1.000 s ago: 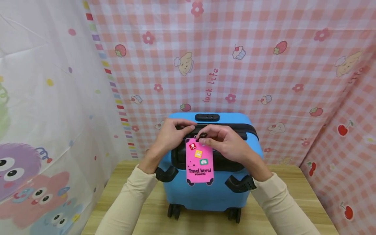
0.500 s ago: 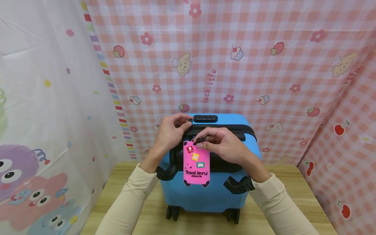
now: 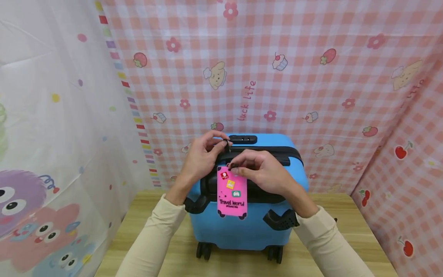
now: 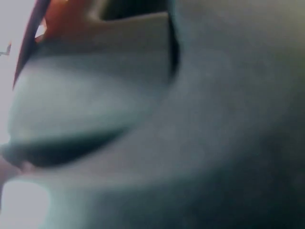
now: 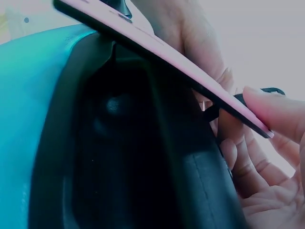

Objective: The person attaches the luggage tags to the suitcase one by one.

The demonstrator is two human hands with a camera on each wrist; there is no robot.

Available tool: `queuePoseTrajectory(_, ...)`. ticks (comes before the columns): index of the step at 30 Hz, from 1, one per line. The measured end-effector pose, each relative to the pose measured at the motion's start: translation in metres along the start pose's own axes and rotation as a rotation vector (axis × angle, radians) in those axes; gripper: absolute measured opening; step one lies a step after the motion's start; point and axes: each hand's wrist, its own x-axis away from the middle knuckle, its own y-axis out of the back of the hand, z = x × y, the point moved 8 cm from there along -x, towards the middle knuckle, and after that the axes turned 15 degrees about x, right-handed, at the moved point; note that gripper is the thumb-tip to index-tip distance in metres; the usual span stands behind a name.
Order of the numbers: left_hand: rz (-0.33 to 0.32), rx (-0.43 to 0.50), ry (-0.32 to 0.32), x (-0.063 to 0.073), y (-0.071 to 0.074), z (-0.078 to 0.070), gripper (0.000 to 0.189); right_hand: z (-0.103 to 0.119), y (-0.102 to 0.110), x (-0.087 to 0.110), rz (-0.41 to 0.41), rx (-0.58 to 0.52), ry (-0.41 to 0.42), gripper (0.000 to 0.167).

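Observation:
A pink luggage tag printed "Travel World" hangs in front of a blue suitcase standing upright. My right hand pinches the tag's black strap at its top edge. In the right wrist view the tag appears edge-on, slanting across the suitcase's black recessed handle area. To the left, my left hand pinches a short black strap-like piece between thumb and fingers, beside the suitcase's black top band. Blurred grey surfaces fill the left wrist view, hiding that hand's fingertips.
A black combination lock sits on the suitcase's top. Its black wheels stand on a wood-grain table. Pink checked cloth hangs close behind, and a white printed cloth covers the left side.
My left hand's fingers have lifted slightly, and the black piece between them now shows more. My right hand and the tag have shifted a little left and down.

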Motion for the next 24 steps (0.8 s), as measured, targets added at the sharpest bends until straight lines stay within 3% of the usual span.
queuePoseTrajectory(10, 0.010, 0.041, 0.006, 0.001, 0.003, 0.000, 0.021, 0.004, 0.004, 0.002, -0.113, 0.038, 0.009, 0.015)
queuePoseTrajectory(19, -0.006, 0.067, 0.013, 0.001, 0.006, 0.003, 0.023, 0.020, 0.006, 0.008, -0.343, 0.294, 0.165, 0.013)
queuePoseTrajectory(24, -0.004, 0.109, 0.041, 0.002, 0.005, 0.006, 0.024, 0.026, 0.002, 0.010, -0.393, 0.388, 0.256, 0.014)
